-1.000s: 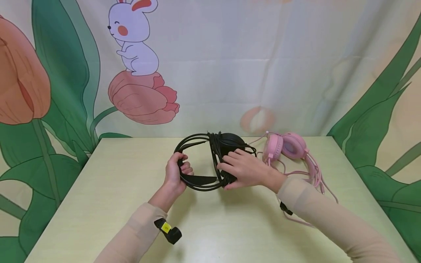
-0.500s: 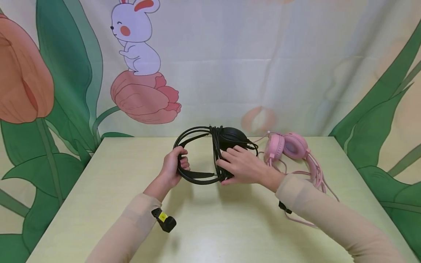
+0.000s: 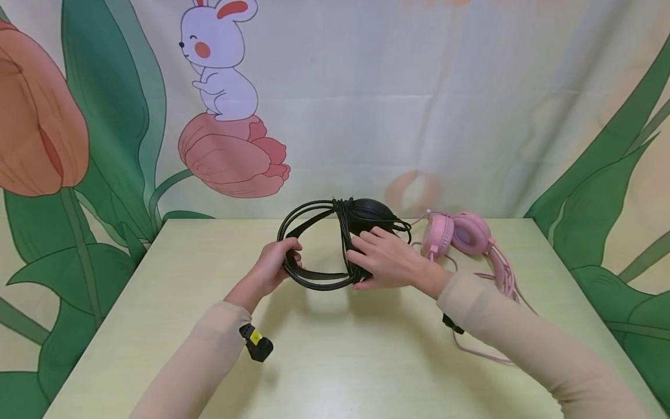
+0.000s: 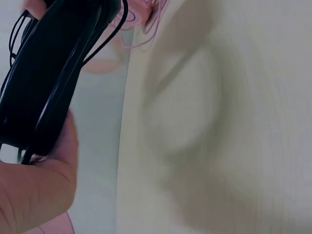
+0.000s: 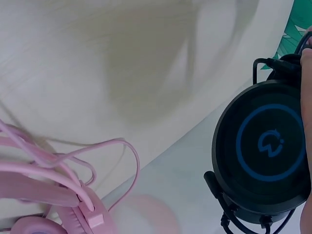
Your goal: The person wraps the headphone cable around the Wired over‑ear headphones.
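My left hand (image 3: 272,265) grips the black headset (image 3: 335,244) band; my right hand (image 3: 384,262) clasps its cable-wrapped earcups. It looks bundled already, left of the pink headset (image 3: 460,235), not yet set down

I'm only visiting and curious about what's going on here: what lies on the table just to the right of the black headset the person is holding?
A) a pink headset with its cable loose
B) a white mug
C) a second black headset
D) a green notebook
A: a pink headset lies on the table beside the black headset, which the left hand and right hand hold.
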`<state>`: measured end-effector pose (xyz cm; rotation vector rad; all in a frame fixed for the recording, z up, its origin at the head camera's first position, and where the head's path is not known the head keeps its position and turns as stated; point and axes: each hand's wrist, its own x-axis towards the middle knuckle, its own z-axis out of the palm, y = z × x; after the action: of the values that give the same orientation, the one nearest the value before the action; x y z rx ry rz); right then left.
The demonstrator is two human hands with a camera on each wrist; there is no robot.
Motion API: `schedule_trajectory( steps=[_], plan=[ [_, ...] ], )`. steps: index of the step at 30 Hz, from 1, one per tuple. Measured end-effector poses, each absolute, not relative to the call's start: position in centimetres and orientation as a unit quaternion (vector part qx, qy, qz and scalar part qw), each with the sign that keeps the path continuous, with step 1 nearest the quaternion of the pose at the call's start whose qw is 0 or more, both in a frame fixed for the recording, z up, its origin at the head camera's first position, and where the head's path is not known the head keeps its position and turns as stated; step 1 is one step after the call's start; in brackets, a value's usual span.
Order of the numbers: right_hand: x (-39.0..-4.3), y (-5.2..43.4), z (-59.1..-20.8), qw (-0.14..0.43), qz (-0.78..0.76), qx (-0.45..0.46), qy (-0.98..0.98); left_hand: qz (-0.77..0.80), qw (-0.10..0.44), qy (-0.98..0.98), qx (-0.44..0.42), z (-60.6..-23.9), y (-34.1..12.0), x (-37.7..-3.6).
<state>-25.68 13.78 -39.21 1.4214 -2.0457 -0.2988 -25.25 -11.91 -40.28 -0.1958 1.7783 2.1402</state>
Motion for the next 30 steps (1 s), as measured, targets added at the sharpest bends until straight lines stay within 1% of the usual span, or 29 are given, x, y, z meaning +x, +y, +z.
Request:
schedule_trajectory(
  steps=[5,8,21,27,30],
  plan=[
    [-26.0,13.6,-39.0,0.282,-0.12,0.547,-0.779,0.689,0.203,0.693,-0.065,-40.5,-12.5,-25.3],
    [-26.2,13.5,-38.9,0.272,-0.125,0.55,-0.78,0.674,0.206,0.707,-0.063,-40.6,-12.8,-25.4],
    [-27.5,12.0,-38.6,0.263,-0.129,0.549,-0.783,0.589,0.177,0.788,-0.043,-40.9,-14.5,-25.3],
    [-27.6,10.5,-38.5,0.259,-0.128,0.542,-0.789,0.578,0.155,0.801,-0.04,-40.6,-16.2,-25.1],
    [-27.8,10.1,-38.6,0.261,-0.122,0.538,-0.792,0.576,0.15,0.803,-0.025,-40.5,-16.9,-24.9]
  ],
)
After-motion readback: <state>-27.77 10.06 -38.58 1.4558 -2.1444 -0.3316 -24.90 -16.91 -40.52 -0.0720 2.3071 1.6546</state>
